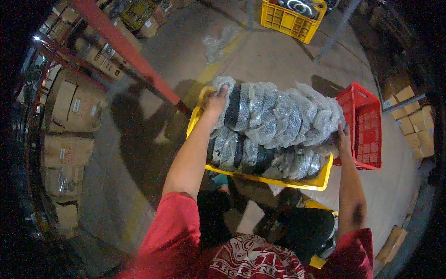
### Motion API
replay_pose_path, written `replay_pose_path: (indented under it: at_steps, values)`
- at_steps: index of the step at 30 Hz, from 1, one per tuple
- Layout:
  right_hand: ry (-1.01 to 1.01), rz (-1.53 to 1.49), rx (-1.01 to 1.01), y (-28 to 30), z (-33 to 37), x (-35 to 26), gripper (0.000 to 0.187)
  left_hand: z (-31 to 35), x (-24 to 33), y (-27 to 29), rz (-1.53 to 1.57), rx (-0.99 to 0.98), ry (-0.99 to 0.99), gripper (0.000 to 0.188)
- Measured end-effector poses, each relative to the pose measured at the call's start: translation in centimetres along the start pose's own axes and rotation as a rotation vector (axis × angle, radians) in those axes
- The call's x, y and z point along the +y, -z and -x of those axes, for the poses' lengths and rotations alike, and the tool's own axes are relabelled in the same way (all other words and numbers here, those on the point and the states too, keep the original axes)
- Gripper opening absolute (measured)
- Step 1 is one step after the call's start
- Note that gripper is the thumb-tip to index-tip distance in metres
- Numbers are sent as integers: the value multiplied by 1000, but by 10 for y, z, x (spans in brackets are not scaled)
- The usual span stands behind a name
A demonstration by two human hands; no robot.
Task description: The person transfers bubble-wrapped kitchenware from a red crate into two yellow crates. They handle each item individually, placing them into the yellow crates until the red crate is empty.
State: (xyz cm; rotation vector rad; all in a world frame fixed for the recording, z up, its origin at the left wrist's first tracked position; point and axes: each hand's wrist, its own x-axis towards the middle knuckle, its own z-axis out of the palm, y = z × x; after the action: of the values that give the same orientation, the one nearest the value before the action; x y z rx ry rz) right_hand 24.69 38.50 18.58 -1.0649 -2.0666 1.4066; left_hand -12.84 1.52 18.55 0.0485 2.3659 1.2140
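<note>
A row of round, dark parts in bubble wrap lies across the top of a yellow crate. My left hand grips the row's left end, thumb and fingers against the wrap. At the opposite end my right hand presses on the last wrapped piece, its fingers partly hidden. Between them the pieces stand on edge, packed side by side. A second row of wrapped parts sits lower in the crate, nearer to me. What the wrapped parts are cannot be made out.
A red crate stands just right of the yellow one. Another yellow crate is at the far side. A red post slants down at the left. Cardboard boxes line the left; more cartons are at the right. Loose plastic wrap lies on the floor.
</note>
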Motion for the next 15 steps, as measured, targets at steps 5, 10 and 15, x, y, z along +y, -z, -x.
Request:
replay_pose_path:
  at_steps: [5, 10, 15]
  values:
    - [-171, -125, 91, 16, 37, -2, 75, -21, -5, 34, -330, -151, -172, 85]
    - [-229, -405, 438, 119, 189, 107, 65, 5, -57, 120, 77, -287, -181, 77]
    - [-764, 243, 816, 203, 392, 247, 43, 84, -139, 205, 154, -182, -17, 69]
